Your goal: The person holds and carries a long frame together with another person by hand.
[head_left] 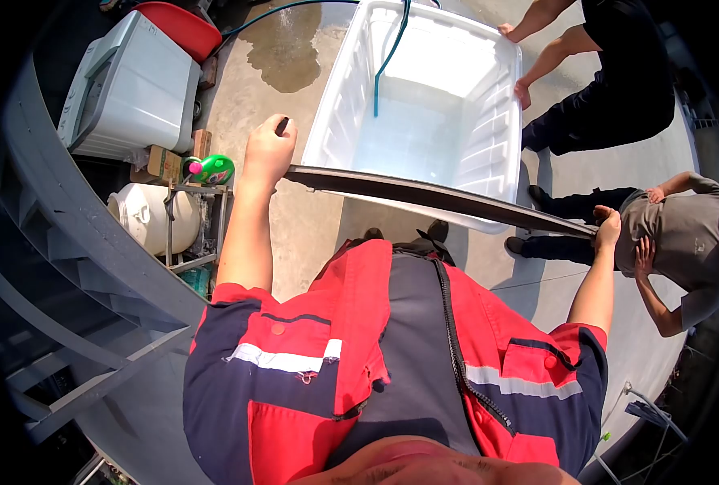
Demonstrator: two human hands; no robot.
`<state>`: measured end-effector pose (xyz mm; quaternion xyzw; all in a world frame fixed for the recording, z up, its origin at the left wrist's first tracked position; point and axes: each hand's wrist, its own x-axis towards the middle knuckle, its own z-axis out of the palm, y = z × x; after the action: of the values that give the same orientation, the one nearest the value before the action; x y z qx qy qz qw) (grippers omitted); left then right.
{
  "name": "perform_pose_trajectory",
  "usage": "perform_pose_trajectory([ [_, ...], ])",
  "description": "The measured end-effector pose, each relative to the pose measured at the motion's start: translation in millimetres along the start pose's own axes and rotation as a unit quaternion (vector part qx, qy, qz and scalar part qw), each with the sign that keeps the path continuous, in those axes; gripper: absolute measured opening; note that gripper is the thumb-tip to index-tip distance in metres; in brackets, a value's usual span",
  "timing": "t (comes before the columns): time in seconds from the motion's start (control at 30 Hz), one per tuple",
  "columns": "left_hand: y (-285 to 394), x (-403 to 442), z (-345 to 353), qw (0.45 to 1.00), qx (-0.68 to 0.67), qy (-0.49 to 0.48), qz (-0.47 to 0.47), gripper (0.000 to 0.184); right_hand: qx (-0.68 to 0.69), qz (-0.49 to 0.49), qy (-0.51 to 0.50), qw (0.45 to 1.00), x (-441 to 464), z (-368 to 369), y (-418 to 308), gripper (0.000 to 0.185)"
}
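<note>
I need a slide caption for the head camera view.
Left hand and right hand hold a dark strip before a white tub with water and a teal hose.

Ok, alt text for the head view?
Left hand and right hand hold a long dark strip between them, near a white tub containing water and a teal hose. At right, one person in dark clothes touches the tub; another in a grey shirt stands nearby.

A person wears a red-and-navy work jacket (295,396) open over a dark gray shirt (416,323), sleeves (579,333) ending well short of the left hand (269,152) and right hand (608,226); a black zipper (455,353) edges the right hand's side.
</note>
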<state>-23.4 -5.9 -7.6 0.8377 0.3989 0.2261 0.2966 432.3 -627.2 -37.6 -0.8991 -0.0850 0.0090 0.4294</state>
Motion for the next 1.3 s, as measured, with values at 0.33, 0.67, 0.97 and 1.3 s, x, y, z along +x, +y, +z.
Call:
perform_pose_trajectory([
  [0.33, 0, 1, 0, 1.000, -0.001, 0.003, 0.001, 0.027, -0.171, -0.027, -0.003, 0.985, -5, 1, -21, 0.047],
  [0.67, 5, 1, -1, 1.000, 0.000, 0.000, -0.005, 0.027, -0.271, -0.033, -0.023, 0.962, -11, 4, -37, 0.045],
  [0.97, 7, 1, -1, 1.000, 0.008, 0.006, -0.005, 0.027, -0.159, 0.025, 0.000, 0.987, -6, 6, -28, 0.040],
  [1.3, 11, -1, -3, 1.000, 0.008, 0.004, -0.009, 0.027, -0.121, 0.030, 0.007, 0.992, -7, 7, -28, 0.033],
])
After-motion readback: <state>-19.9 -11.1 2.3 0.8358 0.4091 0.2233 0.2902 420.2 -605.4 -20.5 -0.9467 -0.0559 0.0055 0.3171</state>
